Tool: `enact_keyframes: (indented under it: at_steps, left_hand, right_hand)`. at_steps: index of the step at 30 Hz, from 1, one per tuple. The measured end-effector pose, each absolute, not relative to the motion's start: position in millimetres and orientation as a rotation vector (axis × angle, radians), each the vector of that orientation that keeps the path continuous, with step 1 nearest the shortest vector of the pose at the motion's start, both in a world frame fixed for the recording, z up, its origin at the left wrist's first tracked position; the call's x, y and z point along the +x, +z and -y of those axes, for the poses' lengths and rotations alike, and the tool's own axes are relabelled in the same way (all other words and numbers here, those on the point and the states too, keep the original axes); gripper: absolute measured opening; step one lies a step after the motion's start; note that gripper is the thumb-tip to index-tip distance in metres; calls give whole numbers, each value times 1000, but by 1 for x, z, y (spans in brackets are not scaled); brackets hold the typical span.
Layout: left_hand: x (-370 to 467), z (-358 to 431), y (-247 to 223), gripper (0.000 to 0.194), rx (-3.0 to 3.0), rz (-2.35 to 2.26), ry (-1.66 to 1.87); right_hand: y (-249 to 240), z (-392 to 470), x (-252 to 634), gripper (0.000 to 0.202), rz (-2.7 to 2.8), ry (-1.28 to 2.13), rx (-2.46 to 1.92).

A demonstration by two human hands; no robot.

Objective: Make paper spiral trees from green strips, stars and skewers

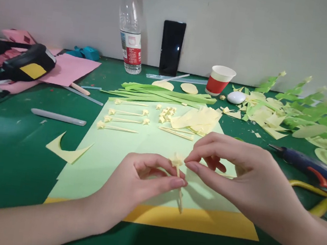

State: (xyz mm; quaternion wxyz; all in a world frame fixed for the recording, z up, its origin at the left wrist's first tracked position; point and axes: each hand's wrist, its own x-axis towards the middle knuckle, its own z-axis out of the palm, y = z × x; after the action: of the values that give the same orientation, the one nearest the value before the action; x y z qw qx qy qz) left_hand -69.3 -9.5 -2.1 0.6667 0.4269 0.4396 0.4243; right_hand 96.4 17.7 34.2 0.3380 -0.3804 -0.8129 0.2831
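Between thumb and fingers, my left hand (pixel 149 185) grips a thin pale yellow paper stick (pixel 180 201) that slants downward. A pale yellow paper star (pixel 176 159) sits at its upper end, slightly blurred. My right hand (pixel 235 168) is closed in a pinch at the star's right edge; whether a small piece lies between those fingertips is hidden. Beneath both hands is a light green paper sheet (pixel 105 171). On it, several star-topped sticks (pixel 120 129) lie at the left, beside a pile of small paper stars (pixel 167 114), bare sticks (pixel 177 133) and yellow paper pieces (pixel 198 119).
Green paper strips (pixel 161 95) lie behind the sheet. Farther back stand a bottle (pixel 131 34), a phone (pixel 171 47) and a paper cup (pixel 219 81). A glue gun (pixel 311 164) and yellow-handled tool (pixel 321 205) are at right. A glue stick (pixel 58 116) and pink paper (pixel 70 70) lie left.
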Motion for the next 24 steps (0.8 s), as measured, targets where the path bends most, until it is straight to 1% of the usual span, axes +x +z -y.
enact_keyframes:
  at_steps: [8, 12, 17, 21, 24]
  left_hand:
    - [-70, 11, 1, 5, 954, -987, 944]
    - [-70, 12, 2, 6, 935, -968, 933]
    - [-71, 11, 1, 8, 914, -977, 907]
    - [-72, 11, -1, 11, 894, -967, 904]
    - [-71, 11, -1, 12, 886, -963, 904]
  right_hand:
    - [33, -16, 97, 14, 2125, 698, -1039]
    - [35, -21, 99, 14, 2131, 599, -1097]
    - [39, -37, 115, 16, 2312, 235, -1219]
    - [40, -46, 136, 28, 2477, -112, -1485]
    - [42, -46, 145, 41, 2534, -283, -1504]
